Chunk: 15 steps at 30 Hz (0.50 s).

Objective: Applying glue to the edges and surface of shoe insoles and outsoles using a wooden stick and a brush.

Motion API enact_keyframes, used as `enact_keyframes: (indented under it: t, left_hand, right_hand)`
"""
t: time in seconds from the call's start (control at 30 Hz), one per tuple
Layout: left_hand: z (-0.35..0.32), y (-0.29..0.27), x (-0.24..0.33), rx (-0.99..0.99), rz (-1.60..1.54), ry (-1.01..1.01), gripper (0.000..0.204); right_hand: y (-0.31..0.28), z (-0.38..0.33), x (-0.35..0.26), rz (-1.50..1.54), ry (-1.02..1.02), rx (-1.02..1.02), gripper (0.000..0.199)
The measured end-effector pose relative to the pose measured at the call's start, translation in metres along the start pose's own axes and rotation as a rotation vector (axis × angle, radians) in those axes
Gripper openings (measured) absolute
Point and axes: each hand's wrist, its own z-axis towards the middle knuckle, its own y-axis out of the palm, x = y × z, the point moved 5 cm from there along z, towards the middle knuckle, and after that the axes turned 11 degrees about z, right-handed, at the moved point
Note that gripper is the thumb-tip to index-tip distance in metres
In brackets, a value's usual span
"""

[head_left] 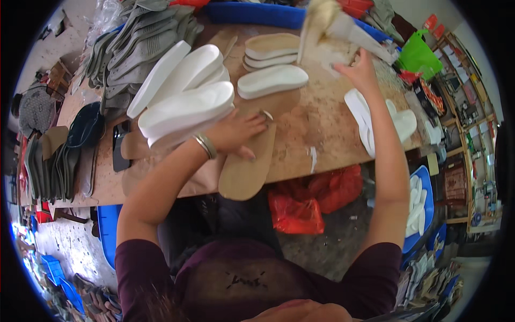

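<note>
My left hand [241,131], with a bangle at the wrist, lies with fingers spread over a tan, sole-shaped piece [247,172]. The lower end of that piece sticks out past the table's near edge. A small shiny curved bit shows at its fingertips. Several white shoe soles [188,104] are stacked just beyond that hand. My right hand [362,70] is raised at the far right of the table, thumb and fingers apart. Beside its fingertips is a blurred whitish and yellowish thing [322,35], whose kind I cannot make out; contact between them is unclear.
Grey shoe parts [145,43] are piled at the far left. White soles [273,80] lie mid-table, and white sandal-like pieces [367,121] sit by my right forearm. A blue tray [252,13] and green basket [421,53] stand far back. Red plastic bags [316,198] are below the table edge.
</note>
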Motion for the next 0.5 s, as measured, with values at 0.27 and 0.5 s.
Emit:
enact_keyframes:
  t: [0.27, 0.5]
  left_hand:
    - [-0.005, -0.001, 0.012, -0.066, -0.056, -0.123, 0.090]
    - [-0.002, -0.042, 0.062, 0.487, -0.292, -0.287, 0.092]
  right_hand:
    - [-0.019, -0.110, -0.086, -0.342, -0.239, -0.600, 0.085]
    - [-0.016, -0.118, -0.087, -0.493, -0.456, -0.911, 0.070]
